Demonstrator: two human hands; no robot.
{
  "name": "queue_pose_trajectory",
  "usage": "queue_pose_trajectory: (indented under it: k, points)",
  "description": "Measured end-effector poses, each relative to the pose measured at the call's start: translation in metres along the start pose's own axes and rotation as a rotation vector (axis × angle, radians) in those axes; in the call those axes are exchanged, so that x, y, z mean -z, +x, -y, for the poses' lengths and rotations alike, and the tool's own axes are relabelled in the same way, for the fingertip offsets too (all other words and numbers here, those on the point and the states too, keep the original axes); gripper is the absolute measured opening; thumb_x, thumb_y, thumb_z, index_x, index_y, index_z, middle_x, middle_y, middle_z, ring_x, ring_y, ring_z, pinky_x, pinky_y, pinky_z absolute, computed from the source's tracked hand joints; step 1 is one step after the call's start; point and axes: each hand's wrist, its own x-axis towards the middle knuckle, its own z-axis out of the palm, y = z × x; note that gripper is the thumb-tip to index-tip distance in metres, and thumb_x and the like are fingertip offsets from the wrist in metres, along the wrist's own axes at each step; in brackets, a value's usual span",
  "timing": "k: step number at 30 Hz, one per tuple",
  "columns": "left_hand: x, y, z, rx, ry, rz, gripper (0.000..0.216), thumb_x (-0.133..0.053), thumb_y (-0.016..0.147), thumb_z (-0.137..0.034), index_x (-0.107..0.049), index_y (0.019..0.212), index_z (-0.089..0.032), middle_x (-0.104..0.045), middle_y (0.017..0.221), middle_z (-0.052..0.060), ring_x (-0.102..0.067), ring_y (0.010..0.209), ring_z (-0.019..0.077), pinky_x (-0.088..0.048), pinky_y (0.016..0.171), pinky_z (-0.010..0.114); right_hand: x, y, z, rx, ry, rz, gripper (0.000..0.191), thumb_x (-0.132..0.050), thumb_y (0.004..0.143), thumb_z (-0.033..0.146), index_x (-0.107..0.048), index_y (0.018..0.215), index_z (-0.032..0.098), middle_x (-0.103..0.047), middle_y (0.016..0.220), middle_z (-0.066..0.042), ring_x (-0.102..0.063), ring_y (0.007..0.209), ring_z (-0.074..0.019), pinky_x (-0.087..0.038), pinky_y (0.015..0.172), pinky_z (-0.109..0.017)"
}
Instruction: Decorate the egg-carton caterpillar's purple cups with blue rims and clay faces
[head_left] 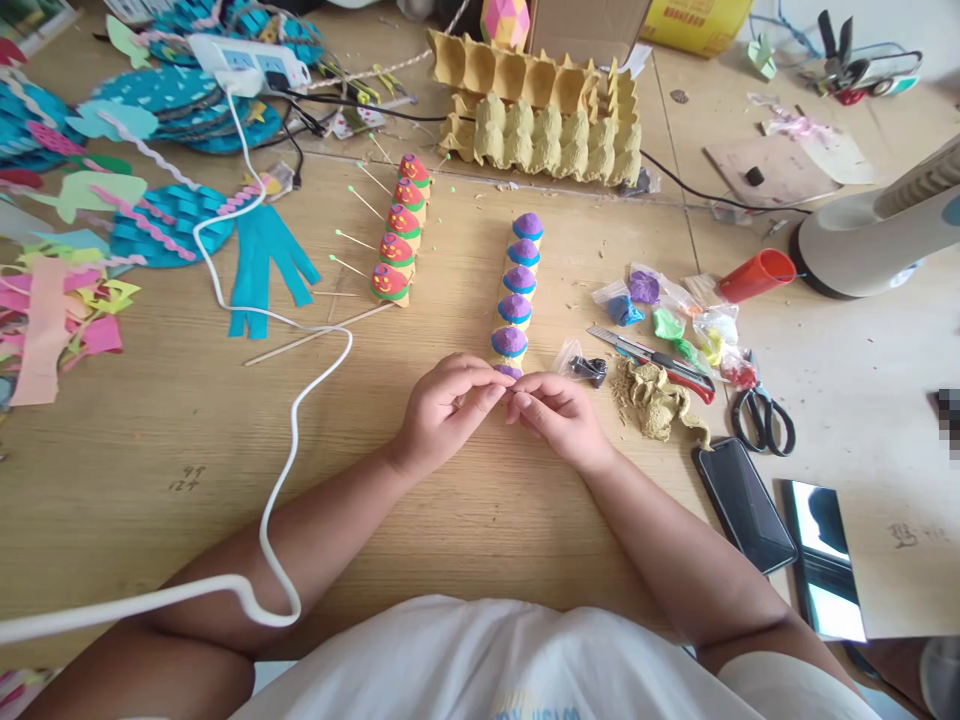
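My left hand [444, 405] and my right hand [556, 415] meet at the middle of the wooden table [150, 440], fingers pinched together on a small piece of purple clay [508, 372]. Just beyond my fingertips runs a row of egg-carton cups topped with purple clay [519, 290]. A second row of cups with red, green and yellow faces [400, 243] stands to its left, with green-tipped sticks poking out of it.
Bags of coloured clay [660, 310], a utility knife [652, 358], carton scraps [660, 400], scissors [763, 420] and a phone [744, 505] lie right. Egg cartons [540, 115] sit behind. A white cable [292, 420] crosses left, beside paper fish cut-outs [165, 215].
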Motion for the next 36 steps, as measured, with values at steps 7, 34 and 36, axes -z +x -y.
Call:
queue_pose_trajectory:
  k: [7,34,36]
  points:
    - [-0.001,0.000,0.000,-0.024,-0.001,-0.010,0.007,-0.073,0.095,-0.025,-0.075,0.098,-0.020,-0.073,0.091,0.004,-0.061,0.074,0.0112,-0.046,0.061,0.024,0.000,0.000,0.002,0.000,0.002,-0.009,0.033,-0.077,0.089,0.050,-0.071,0.080,0.019,-0.067,0.069,-0.001,-0.051,0.060,-0.0101,-0.041,0.054,-0.023]
    - [0.000,-0.001,0.003,-0.006,-0.025,-0.039,0.006,-0.073,0.095,-0.024,-0.079,0.097,-0.023,-0.072,0.090,0.001,-0.056,0.068,0.0090,-0.044,0.060,0.024,0.005,0.000,-0.008,0.015,0.101,0.023,0.032,-0.074,0.093,0.048,-0.073,0.107,0.020,-0.071,0.074,0.001,-0.045,0.050,-0.0065,-0.037,0.048,-0.022]
    - [0.000,-0.001,0.004,-0.040,-0.023,-0.025,0.007,-0.074,0.094,-0.022,-0.080,0.098,-0.024,-0.072,0.090,0.001,-0.061,0.074,0.0095,-0.048,0.064,0.023,0.003,0.001,-0.005,0.029,0.106,0.021,0.027,-0.080,0.089,0.042,-0.075,0.102,0.019,-0.071,0.073,0.001,-0.047,0.051,-0.0063,-0.039,0.050,-0.021]
